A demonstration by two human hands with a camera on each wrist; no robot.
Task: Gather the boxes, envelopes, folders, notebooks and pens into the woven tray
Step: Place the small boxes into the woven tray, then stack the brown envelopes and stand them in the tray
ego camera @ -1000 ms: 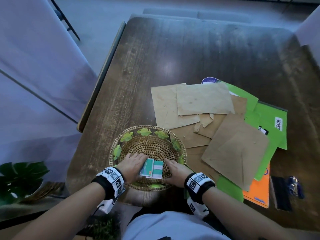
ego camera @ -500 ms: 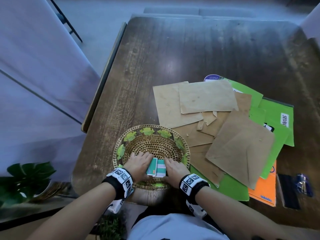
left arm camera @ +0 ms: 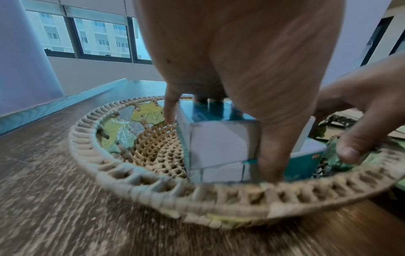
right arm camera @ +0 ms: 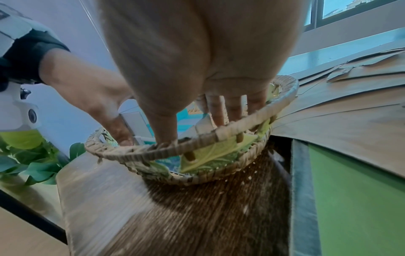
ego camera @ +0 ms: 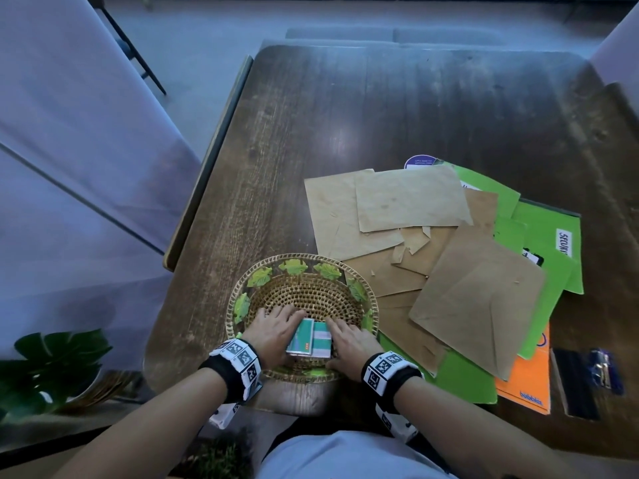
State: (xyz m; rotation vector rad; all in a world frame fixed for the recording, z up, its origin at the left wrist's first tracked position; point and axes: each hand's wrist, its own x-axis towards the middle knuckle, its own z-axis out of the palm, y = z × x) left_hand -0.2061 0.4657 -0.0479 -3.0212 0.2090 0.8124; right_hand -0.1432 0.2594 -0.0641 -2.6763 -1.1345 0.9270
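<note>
A round woven tray [ego camera: 238,326] with green leaf trim sits at the table's near edge. Inside its near part lie small teal-and-white boxes [ego camera: 309,338], stacked together. My left hand [ego camera: 275,328] grips their left side, and my right hand [ego camera: 349,342] grips their right side. In the left wrist view the thumb and a finger of my left hand [left arm camera: 271,155] clamp the boxes [left arm camera: 219,143] above the tray's rim [left arm camera: 153,187]. In the right wrist view my right hand [right arm camera: 166,128] reaches down behind the rim [right arm camera: 197,142].
Right of the tray lie several brown envelopes [ego camera: 411,202] over green folders [ego camera: 546,243] and an orange notebook [ego camera: 525,385]. A black flat item [ego camera: 574,382] and a pack of pens [ego camera: 607,371] lie at the far right. A potted plant [ego camera: 52,364] stands left of the table.
Both hands have closed in on the boxes and set them lower in the near part of the tray. The papers have not moved.
</note>
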